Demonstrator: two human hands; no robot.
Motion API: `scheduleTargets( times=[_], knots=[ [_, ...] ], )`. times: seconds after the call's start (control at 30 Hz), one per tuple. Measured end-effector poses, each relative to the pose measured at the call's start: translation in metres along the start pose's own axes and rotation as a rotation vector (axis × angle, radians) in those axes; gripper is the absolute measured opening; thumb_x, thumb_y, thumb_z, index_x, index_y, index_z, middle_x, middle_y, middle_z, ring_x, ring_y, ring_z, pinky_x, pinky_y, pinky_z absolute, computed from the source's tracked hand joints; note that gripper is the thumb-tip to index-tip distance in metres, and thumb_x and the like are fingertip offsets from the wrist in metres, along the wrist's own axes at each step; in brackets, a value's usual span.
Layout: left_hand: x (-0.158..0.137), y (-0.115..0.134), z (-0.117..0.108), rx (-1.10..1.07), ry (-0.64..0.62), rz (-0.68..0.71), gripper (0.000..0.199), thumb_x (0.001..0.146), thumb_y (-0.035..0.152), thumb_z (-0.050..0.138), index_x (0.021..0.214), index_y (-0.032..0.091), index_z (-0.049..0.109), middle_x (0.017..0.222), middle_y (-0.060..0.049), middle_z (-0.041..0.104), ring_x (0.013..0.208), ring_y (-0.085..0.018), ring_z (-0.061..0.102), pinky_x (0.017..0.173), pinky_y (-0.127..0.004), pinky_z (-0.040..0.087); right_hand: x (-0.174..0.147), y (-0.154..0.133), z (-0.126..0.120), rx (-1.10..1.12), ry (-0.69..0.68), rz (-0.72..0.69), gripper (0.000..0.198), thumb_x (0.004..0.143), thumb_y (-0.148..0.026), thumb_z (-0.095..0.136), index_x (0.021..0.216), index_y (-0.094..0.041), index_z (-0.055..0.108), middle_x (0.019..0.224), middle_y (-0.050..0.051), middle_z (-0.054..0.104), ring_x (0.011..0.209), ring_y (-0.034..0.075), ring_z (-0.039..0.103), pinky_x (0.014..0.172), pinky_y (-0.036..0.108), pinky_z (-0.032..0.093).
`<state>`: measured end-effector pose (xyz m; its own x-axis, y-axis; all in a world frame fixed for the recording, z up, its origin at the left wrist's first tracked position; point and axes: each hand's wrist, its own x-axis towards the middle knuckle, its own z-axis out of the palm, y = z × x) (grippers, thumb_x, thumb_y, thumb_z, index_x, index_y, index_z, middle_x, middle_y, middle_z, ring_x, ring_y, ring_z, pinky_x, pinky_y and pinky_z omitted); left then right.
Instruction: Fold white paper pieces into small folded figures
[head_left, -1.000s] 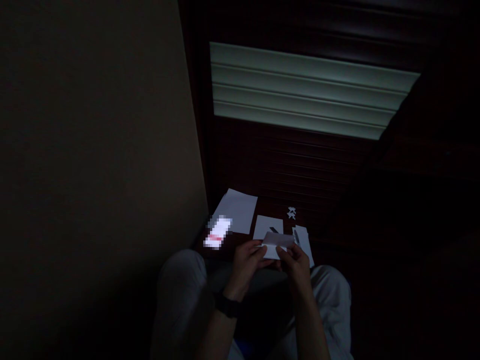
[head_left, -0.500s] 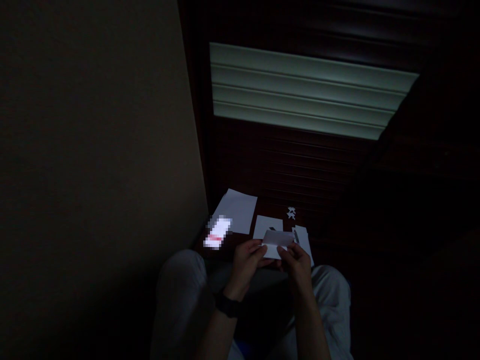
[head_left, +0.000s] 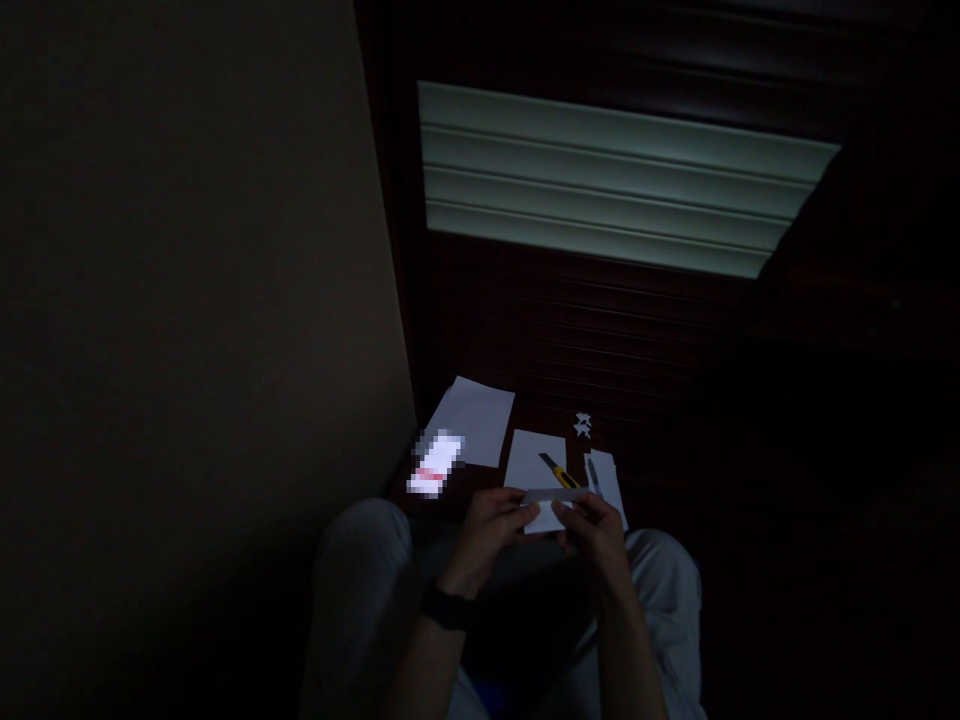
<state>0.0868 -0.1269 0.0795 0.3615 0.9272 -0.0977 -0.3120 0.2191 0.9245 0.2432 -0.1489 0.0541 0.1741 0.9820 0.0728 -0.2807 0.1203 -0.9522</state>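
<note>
Between both hands I hold a small folded piece of white paper (head_left: 547, 518) above my lap. My left hand (head_left: 491, 522) grips its left edge, thumb on the near face and fingers behind. On the other edge, my right hand (head_left: 596, 525) pinches it the same way. Just beyond the paper, a yellow and black utility knife (head_left: 559, 472) lies on a white sheet (head_left: 523, 459). To its right, a pen-like grey object (head_left: 595, 477) rests on more white paper (head_left: 609, 480). Dim light hides the fingers under the paper.
A larger stack of white sheets (head_left: 480, 420) lies at the left, with a lit, pixelated phone-like screen (head_left: 436, 466) by its near corner. Small white paper scraps (head_left: 583, 425) sit toward the back. A wall (head_left: 225, 300) rises on the left, and a dark slatted panel (head_left: 600, 320) stands ahead.
Both hands have come slightly nearer to me with the folded paper, and its raised flap looks lower. More of the utility knife and the pen-like object shows now.
</note>
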Motion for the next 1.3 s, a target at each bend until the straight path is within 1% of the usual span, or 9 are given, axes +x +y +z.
scheduleTargets(
  times=[0.17, 0.27, 0.43, 0.53, 0.67, 0.87, 1.0, 1.17, 1.3],
  knots=[
    [-0.003, 0.003, -0.006, 0.120, -0.087, -0.046, 0.034, 0.068, 0.032, 0.070, 0.093, 0.008, 0.065, 0.087, -0.012, 0.067, 0.076, -0.021, 0.063, 0.061, -0.030, 0.053, -0.002, 0.000, -0.006, -0.043, -0.037, 0.039, 0.018, 0.068, -0.031, 0.070, 0.076, -0.015, 0.064, 0.050, -0.003, 0.055, 0.034, 0.008, 0.044, 0.032, 0.019, 0.034],
    [-0.004, 0.001, -0.007, 0.244, -0.100, 0.010, 0.035, 0.068, 0.034, 0.069, 0.092, 0.009, 0.066, 0.080, -0.009, 0.067, 0.070, -0.019, 0.062, 0.054, -0.024, 0.048, -0.004, -0.003, -0.007, -0.082, -0.095, 0.059, 0.019, 0.069, -0.032, 0.070, 0.077, -0.015, 0.064, 0.050, -0.003, 0.054, 0.034, 0.008, 0.045, 0.031, 0.018, 0.034],
    [0.000, -0.006, -0.007, 0.407, -0.060, 0.106, 0.032, 0.069, 0.036, 0.068, 0.083, 0.007, 0.068, 0.073, -0.007, 0.067, 0.067, -0.018, 0.061, 0.056, -0.023, 0.043, -0.008, -0.010, -0.008, -0.128, -0.135, 0.093, 0.020, 0.071, -0.031, 0.069, 0.080, -0.014, 0.064, 0.050, -0.003, 0.054, 0.035, 0.009, 0.047, 0.032, 0.018, 0.035],
    [0.001, -0.008, -0.007, 0.386, -0.084, 0.105, 0.031, 0.070, 0.035, 0.067, 0.084, 0.007, 0.068, 0.079, -0.009, 0.069, 0.071, -0.020, 0.062, 0.059, -0.024, 0.044, -0.008, -0.010, -0.009, -0.135, -0.125, 0.084, 0.021, 0.071, -0.031, 0.069, 0.082, -0.014, 0.064, 0.051, -0.002, 0.055, 0.036, 0.008, 0.047, 0.032, 0.018, 0.034],
    [0.001, -0.006, -0.006, 0.271, -0.144, 0.106, 0.032, 0.072, 0.031, 0.065, 0.093, 0.007, 0.067, 0.091, -0.013, 0.069, 0.081, -0.024, 0.063, 0.066, -0.027, 0.046, -0.005, -0.004, -0.009, -0.105, -0.078, 0.083, 0.023, 0.069, -0.030, 0.071, 0.084, -0.014, 0.063, 0.055, -0.001, 0.058, 0.037, 0.008, 0.047, 0.033, 0.018, 0.033],
    [0.001, -0.004, -0.004, 0.240, -0.122, 0.109, 0.034, 0.070, 0.030, 0.068, 0.095, 0.006, 0.068, 0.092, -0.015, 0.069, 0.082, -0.026, 0.063, 0.069, -0.029, 0.047, 0.001, 0.008, -0.010, -0.021, 0.072, 0.114, 0.034, 0.059, -0.028, 0.077, 0.087, -0.015, 0.063, 0.051, -0.006, 0.050, 0.032, 0.004, 0.039, 0.031, 0.017, 0.027],
    [0.000, -0.005, -0.005, 0.261, -0.100, 0.098, 0.034, 0.072, 0.032, 0.066, 0.093, 0.006, 0.068, 0.092, -0.016, 0.069, 0.081, -0.025, 0.063, 0.067, -0.029, 0.047, 0.003, 0.008, -0.011, -0.010, 0.132, 0.153, 0.036, 0.056, -0.030, 0.079, 0.084, -0.013, 0.064, 0.050, -0.005, 0.053, 0.033, 0.007, 0.044, 0.031, 0.017, 0.027],
    [0.001, -0.006, -0.006, 0.313, -0.044, 0.113, 0.033, 0.072, 0.035, 0.065, 0.086, 0.005, 0.068, 0.085, -0.015, 0.070, 0.073, -0.023, 0.063, 0.060, -0.027, 0.046, 0.000, 0.000, -0.011, -0.005, 0.041, 0.153, 0.036, 0.063, -0.030, 0.075, 0.093, -0.014, 0.064, 0.053, -0.001, 0.059, 0.039, 0.010, 0.051, 0.034, 0.018, 0.032],
    [0.003, -0.007, -0.006, 0.314, -0.024, 0.141, 0.034, 0.072, 0.036, 0.065, 0.086, 0.005, 0.069, 0.086, -0.014, 0.070, 0.077, -0.025, 0.064, 0.063, -0.028, 0.047, -0.001, -0.003, -0.011, -0.037, -0.058, 0.159, 0.026, 0.069, -0.032, 0.070, 0.083, -0.010, 0.067, 0.051, 0.002, 0.060, 0.042, 0.011, 0.052, 0.036, 0.018, 0.035]
  ],
)
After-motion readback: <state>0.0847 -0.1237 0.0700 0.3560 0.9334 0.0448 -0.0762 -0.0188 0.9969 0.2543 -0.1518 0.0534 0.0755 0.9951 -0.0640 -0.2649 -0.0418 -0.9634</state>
